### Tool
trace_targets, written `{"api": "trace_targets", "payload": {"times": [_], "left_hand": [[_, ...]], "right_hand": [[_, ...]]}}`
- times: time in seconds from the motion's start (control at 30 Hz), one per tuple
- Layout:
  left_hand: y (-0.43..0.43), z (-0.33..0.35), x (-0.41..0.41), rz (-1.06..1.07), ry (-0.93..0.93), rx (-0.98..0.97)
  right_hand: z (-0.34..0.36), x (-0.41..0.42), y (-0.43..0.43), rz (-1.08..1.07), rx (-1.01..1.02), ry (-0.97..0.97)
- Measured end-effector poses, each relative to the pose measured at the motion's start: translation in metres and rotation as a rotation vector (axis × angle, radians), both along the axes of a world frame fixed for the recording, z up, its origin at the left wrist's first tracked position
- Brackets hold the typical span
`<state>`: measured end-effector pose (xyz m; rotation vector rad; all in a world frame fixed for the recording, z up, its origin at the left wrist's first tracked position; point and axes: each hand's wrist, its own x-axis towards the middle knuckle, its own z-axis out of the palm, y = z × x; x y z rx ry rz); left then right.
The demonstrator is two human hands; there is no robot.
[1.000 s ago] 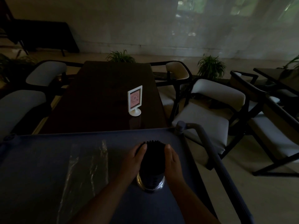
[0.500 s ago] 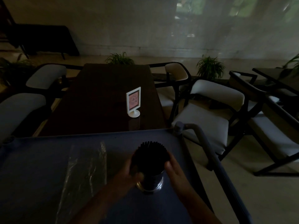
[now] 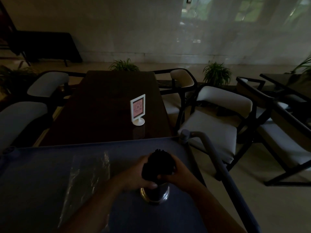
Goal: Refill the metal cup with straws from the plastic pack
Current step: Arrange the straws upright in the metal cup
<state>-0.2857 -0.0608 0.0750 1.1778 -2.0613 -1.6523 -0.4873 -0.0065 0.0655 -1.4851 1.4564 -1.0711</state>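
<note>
1. We see the metal cup standing upright near the right of the blue worktop.
2. Dark straws rise from it, long axis vertical, ends up.
3. Our left hand and right hand close their fingers around the bundle.
4. The plastic pack lies flat to the left, lengthwise near-to-far.
5. Farther off, a sign holder stands on a dark table.

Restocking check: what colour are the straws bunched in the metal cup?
Black straws, seen in the head view.
</note>
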Motion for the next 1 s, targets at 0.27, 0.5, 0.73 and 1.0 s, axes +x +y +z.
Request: {"api": "trace_targets", "payload": {"times": [0.27,0.5,0.73,1.0], "left_hand": [[-0.007,0.008,-0.007,0.127,-0.010,-0.056],[-0.014,0.007,-0.005,0.136,-0.072,-0.142],[-0.009,0.009,-0.002,0.177,-0.064,-0.069],[0.003,0.031,0.007,0.189,-0.023,-0.120]], "right_hand": [[0.009,0.003,-0.004,-0.041,-0.026,0.178],[0.010,-0.002,-0.009,0.017,-0.002,0.225],[0.008,-0.001,-0.004,0.025,0.071,0.131],[0.030,-0.017,0.003,0.087,0.101,0.084]]}}
